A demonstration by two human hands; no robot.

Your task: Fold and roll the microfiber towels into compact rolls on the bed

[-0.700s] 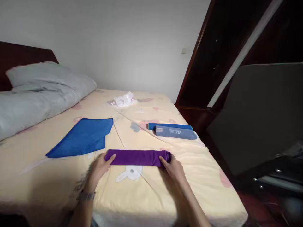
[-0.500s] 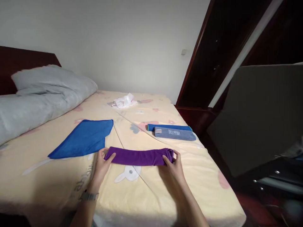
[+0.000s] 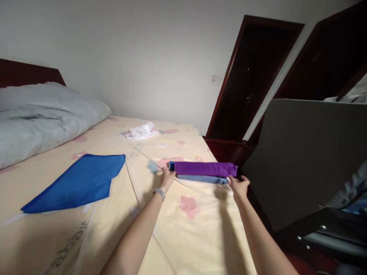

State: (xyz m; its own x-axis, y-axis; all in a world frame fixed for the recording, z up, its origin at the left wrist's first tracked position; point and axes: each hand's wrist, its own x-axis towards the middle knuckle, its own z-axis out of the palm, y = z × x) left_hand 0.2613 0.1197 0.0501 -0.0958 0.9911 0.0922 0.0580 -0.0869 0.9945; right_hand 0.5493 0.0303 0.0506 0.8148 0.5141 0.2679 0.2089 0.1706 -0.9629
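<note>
A rolled purple cloth (image 3: 205, 169) lies across the grey-blue rolled cloth (image 3: 200, 178) near the bed's right side. Behind its left end shows the tip of a blue rolled cloth (image 3: 171, 166). My left hand (image 3: 168, 179) is closed at the purple cloth's left end, its fingers partly hidden. At the other end, my right hand (image 3: 239, 186) has thumb and fingers apart, the thumb by the cloth's lower corner. A flat blue cloth (image 3: 77, 183) with a slanted outline lies spread on the left.
The bed (image 3: 189, 236) has a cream sheet with flower and rabbit prints. A crumpled white plastic bag (image 3: 142, 131) sits toward the wall. A grey quilt (image 3: 43, 118) is heaped at left. A dark grey panel (image 3: 309, 156) stands beyond the bed's right edge.
Both hands have carried the purple cloth forward and right, from the bed's near middle onto the two rolled cloths. My right fingers have spread. The view has shifted rightward.
</note>
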